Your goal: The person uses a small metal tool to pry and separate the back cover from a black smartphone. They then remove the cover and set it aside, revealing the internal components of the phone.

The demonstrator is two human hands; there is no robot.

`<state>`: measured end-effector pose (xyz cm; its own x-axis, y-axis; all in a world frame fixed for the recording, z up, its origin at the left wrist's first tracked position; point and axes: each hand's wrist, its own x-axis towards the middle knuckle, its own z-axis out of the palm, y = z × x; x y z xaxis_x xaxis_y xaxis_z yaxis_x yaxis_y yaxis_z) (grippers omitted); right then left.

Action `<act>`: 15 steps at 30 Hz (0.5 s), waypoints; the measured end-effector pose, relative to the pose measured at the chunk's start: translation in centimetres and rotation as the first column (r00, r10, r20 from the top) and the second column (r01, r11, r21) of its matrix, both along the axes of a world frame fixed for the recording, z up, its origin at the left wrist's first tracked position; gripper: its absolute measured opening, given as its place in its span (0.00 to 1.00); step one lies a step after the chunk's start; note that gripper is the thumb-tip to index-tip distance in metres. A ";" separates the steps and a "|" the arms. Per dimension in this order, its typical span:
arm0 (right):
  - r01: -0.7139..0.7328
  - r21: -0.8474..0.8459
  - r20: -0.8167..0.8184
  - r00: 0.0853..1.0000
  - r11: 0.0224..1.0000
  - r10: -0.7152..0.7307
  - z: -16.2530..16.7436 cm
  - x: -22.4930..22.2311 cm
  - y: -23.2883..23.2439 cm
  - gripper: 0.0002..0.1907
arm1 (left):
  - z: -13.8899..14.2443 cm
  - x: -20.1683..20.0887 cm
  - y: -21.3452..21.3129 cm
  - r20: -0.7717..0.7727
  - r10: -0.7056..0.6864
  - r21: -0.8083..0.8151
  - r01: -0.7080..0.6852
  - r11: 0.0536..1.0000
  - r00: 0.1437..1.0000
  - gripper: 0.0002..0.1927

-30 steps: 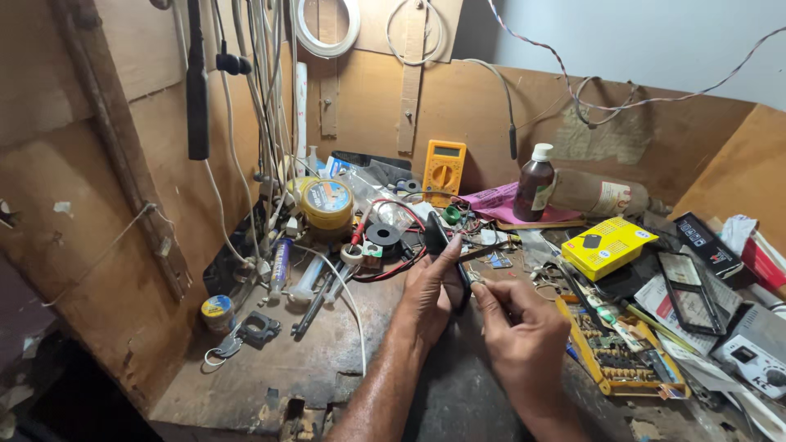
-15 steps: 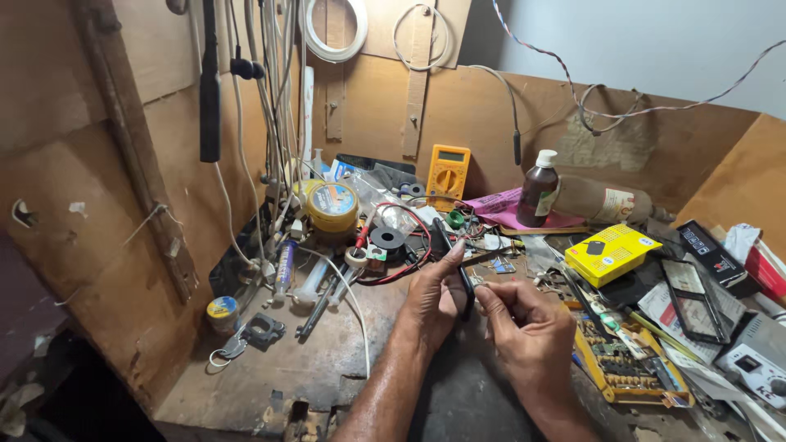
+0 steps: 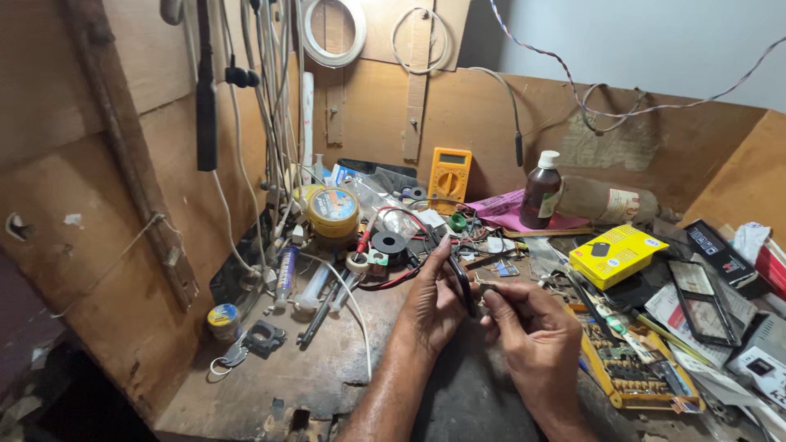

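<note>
Cluttered workbench [image 3: 270, 393]; black cable [image 3: 463, 285] pinched between left hand [image 3: 434, 299], right hand [image 3: 536, 340].

A small electronics repair workshop: a cluttered wooden bench [image 3: 311, 385] walled with plywood, a yellow multimeter [image 3: 449, 177] at the far side, cables [image 3: 270, 106] hanging far left, a circuit board [image 3: 634, 372] near right.

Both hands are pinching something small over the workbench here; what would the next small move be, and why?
Probably turning the thin black piece edge-up between the fingers: the left hand holds it upright while the right hand pinches at its lower end, and the contact spot is partly hidden.
</note>
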<state>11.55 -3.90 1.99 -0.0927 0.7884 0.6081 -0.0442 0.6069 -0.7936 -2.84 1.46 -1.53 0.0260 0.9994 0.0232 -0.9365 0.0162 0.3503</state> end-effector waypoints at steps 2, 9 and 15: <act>0.032 -0.020 0.031 0.999 0.999 -0.031 0.1 0.0 0.0 0.08 | 0.0 0.1 0.0 0.024 0.006 0.090 -0.008 0.996 1.000 0.20; 0.039 -0.008 0.073 0.997 0.999 -0.039 0.1 -0.1 -0.1 0.08 | 0.2 0.2 -0.3 -0.061 -0.002 0.082 0.007 0.997 0.998 0.20; 0.004 0.034 0.038 0.999 0.999 -0.005 0.0 -0.1 -0.3 0.08 | 1.0 0.1 -1.2 -0.126 -0.026 0.209 0.053 0.976 0.992 0.24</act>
<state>11.49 -4.23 2.00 -0.1127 0.7679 0.6306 -0.0119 0.6336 -0.7736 -2.70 0.22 -0.57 0.0811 0.9702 0.2281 -0.8865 -0.0344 0.4615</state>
